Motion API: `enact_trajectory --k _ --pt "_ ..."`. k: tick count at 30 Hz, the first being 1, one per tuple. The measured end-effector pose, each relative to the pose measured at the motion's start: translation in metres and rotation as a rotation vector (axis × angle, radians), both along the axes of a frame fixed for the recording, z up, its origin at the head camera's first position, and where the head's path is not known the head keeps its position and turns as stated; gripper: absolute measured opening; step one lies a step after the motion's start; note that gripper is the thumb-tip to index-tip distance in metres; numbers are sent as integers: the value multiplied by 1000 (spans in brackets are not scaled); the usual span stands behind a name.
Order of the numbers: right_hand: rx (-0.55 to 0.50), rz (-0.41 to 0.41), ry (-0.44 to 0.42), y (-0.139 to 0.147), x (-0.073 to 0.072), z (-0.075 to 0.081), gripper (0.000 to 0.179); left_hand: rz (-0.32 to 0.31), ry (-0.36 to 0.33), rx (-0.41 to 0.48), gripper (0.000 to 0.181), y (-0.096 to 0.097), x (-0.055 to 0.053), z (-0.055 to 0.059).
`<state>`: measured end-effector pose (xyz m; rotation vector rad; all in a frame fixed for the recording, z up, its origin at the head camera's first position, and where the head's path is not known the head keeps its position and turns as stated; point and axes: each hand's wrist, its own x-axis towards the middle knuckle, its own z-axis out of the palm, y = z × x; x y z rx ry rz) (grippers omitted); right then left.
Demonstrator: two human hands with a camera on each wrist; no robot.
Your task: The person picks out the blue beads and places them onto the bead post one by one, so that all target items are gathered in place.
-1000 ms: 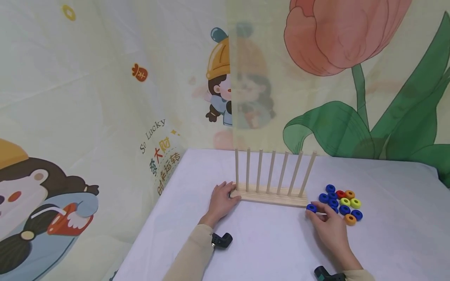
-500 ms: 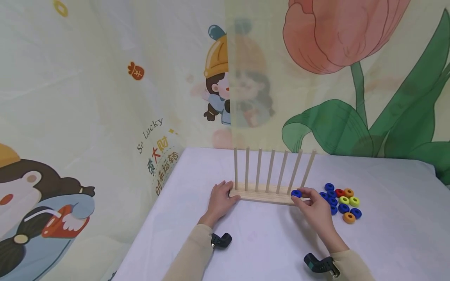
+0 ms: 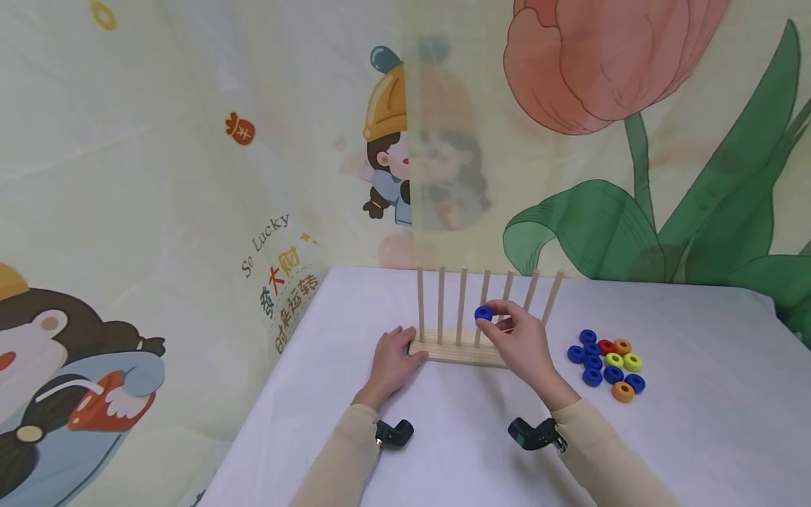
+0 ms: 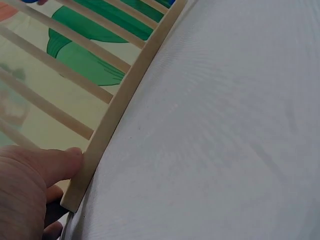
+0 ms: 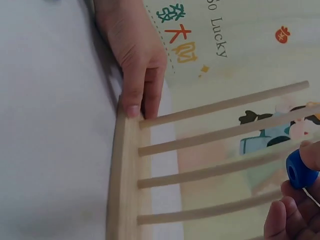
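My left hand (image 3: 391,366) grips the left end of the wooden peg rack (image 3: 457,352). In the left wrist view its thumb (image 4: 65,162) lies on the rack's front, with the other fingers partly hidden behind the end. A blue ring (image 3: 479,310) is pinched between thumb and fingers of my right hand (image 3: 524,348), raised in front of the rack near the middle pegs. The right wrist view has this blue ring (image 5: 304,170) beside the upright pegs, its hole facing sideways. No rings show on the visible pegs. My right hand hides part of the rack's right side.
Right of the rack, a loose group of rings lies on the white-covered table (image 3: 443,436): several blue rings (image 3: 592,377), a red ring (image 3: 606,346), orange rings (image 3: 617,396) and yellow rings (image 3: 627,366). A printed curtain (image 3: 304,176) hangs behind the table.
My right hand has carried the blue ring left and up, from beside the ring group to in front of the middle pegs. My left hand has stayed on the rack's end.
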<state>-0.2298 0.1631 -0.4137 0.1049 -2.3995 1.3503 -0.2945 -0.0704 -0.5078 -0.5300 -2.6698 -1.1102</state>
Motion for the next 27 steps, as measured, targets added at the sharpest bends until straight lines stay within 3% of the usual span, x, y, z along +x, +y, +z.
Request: enact_trajectory --k 7,13,20,27 --pt "-30 111 126 -28 -16 36 33 -4 -16 0 56 -4 -2 6" --pt "-31 148 178 -45 -26 60 32 -4 -22 -8 55 -4 -5 3" --pt "6 165 192 -60 -39 71 32 -11 -9 -28 54 -2 -3 -1" --pt "21 116 160 -70 -50 76 32 -13 2 -38 45 -1 -5 -5"
